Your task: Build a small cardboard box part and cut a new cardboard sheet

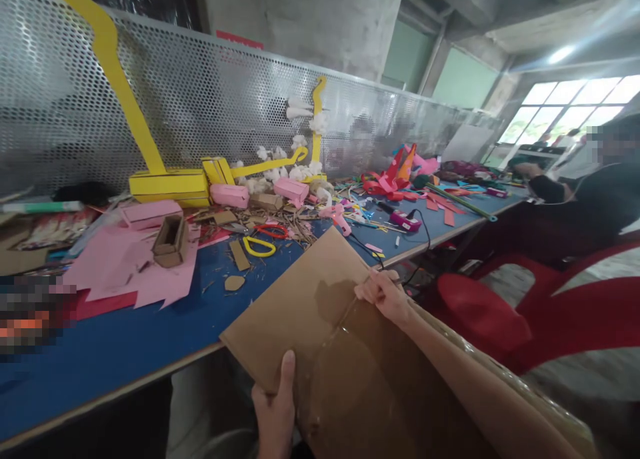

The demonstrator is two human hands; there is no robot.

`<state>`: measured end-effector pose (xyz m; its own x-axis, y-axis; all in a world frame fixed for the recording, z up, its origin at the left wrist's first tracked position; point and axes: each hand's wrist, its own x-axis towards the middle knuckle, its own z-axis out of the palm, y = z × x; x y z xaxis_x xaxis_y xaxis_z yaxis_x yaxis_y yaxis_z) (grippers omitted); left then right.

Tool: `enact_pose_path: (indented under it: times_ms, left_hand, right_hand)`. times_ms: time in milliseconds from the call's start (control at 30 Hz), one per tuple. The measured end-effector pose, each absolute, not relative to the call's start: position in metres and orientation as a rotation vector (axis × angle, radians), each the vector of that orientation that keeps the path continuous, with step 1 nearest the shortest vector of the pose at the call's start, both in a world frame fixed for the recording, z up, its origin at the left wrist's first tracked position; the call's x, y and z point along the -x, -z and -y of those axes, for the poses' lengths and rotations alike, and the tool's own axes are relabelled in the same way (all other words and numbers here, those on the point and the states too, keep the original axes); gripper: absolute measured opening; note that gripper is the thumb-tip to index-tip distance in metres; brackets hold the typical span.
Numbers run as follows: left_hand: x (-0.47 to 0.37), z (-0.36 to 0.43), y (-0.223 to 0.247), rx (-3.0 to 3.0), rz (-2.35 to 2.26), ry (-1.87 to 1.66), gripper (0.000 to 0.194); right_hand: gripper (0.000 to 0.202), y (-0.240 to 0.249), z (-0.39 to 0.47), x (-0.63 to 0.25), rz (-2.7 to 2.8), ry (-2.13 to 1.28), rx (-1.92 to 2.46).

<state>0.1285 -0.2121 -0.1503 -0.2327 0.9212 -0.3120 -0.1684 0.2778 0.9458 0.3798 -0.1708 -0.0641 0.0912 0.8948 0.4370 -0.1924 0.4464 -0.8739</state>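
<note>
A large brown cardboard sheet [295, 292] leans over the table's front edge, tilted towards me. Shiny clear plastic film [350, 372] covers its lower part, with the film's edge running across the board. My left hand [275, 405] grips the lower left edge, thumb on top and fingers hidden beneath. At the upper right edge, the fingers of my right hand [383, 295] are pinched together on the border of the film. Just beyond the board lies a pink glue gun [336, 217]. Yellow-handled scissors [259, 247] rest left of it, beside red-handled scissors [271, 231].
The blue table [220, 299] carries pink paper [135, 265], a small open cardboard box [170, 240], yellow shapes [170, 185] and scraps. A perforated metal screen [200, 99] runs behind. Red chairs [485, 312] and another person [600, 185] are at right.
</note>
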Motion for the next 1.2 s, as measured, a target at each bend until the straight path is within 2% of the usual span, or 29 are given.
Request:
enact_pose_path:
  times_ms: [133, 367, 733, 933, 1200]
  left_hand:
    - [-0.128, 0.212, 0.148, -0.737, -1.405, -1.169, 0.061]
    - [-0.129, 0.213, 0.147, -0.733, -1.368, -1.174, 0.068]
    - [-0.13, 0.212, 0.149, -0.774, -1.355, -1.221, 0.062]
    - [-0.13, 0.213, 0.147, -0.741, -1.416, -1.173, 0.058]
    - [-0.13, 0.213, 0.147, -0.738, -1.408, -1.171, 0.07]
  right_hand:
    - [0.064, 0.065, 0.166, -0.387, 1.31, -1.025, 0.738]
    - [0.043, 0.068, 0.164, -0.401, 1.373, -1.089, 0.722]
    - [0.064, 0.068, 0.163, -0.405, 1.335, -1.039, 0.827]
    - [0.065, 0.067, 0.163, -0.401, 1.249, -0.964, 0.817]
    - [0.065, 0.061, 0.164, -0.395, 1.162, -0.934, 0.811]
